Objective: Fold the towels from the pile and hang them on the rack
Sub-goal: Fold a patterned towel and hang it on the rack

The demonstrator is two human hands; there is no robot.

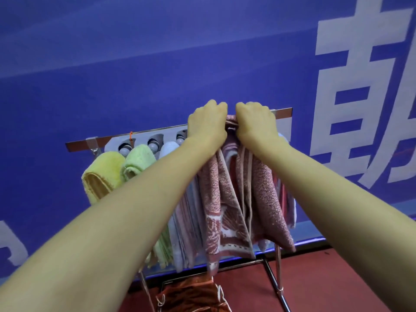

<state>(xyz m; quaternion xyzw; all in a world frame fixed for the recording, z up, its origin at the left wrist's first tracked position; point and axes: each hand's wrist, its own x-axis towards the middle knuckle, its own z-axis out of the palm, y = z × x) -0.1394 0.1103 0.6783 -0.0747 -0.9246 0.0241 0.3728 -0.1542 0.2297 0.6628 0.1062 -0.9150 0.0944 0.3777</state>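
Note:
A pink patterned towel hangs folded from the top bar of the metal rack. My left hand and my right hand grip its bunched top edge side by side at the bar, fingers curled over it. Left of them hang a yellow towel, a green towel and a pale blue towel. Behind the pink towel hang further striped and pale blue towels, mostly hidden.
A blue banner wall with large white characters stands right behind the rack. The rack's metal legs stand on a red floor. An orange-brown cloth or bag lies under the rack.

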